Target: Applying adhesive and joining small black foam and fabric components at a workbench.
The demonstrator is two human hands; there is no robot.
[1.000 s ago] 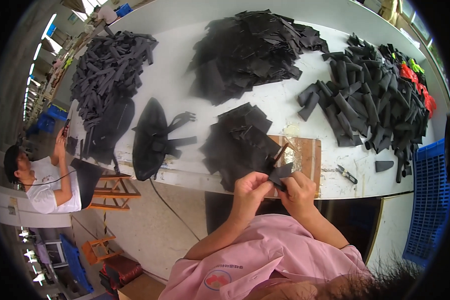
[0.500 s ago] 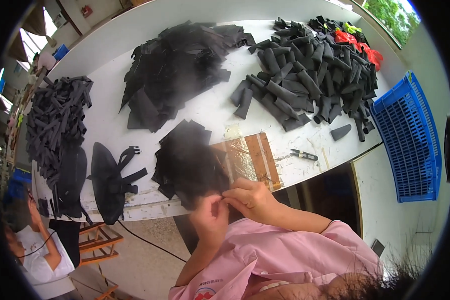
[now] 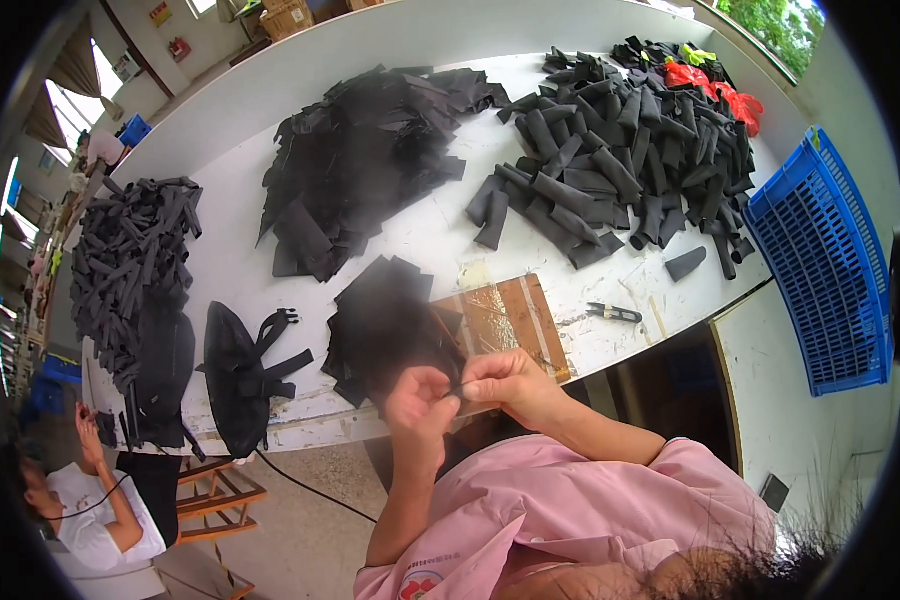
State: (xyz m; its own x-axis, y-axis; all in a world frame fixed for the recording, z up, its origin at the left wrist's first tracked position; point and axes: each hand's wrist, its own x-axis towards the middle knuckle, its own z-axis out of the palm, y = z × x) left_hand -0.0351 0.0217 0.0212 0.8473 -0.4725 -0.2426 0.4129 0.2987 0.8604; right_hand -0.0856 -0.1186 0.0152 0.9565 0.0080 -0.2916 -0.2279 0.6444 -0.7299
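My left hand point(image 3: 420, 397) and my right hand point(image 3: 511, 378) meet fingertip to fingertip at the near edge of the white table point(image 3: 420, 235). Between them they pinch a small black piece point(image 3: 459, 386), mostly hidden by the fingers. Just beyond the hands lies a stack of flat black fabric pieces point(image 3: 375, 320), partly on a worn wooden board point(image 3: 515, 312). Both sleeves are pink.
A pair of small snips point(image 3: 615, 313) lies right of the board. Piles of black fabric point(image 3: 370, 160), black rolled tubes point(image 3: 620, 170) and black strips point(image 3: 130, 260) cover the table. A black strapped bag point(image 3: 238, 375) lies at the left. A blue crate point(image 3: 820, 270) stands at the right. Another person point(image 3: 80, 500) sits at the lower left.
The view has swung, so the table sits further left and the blue crate shows more. My hands have dropped from over the board to the table's near edge and closed together.
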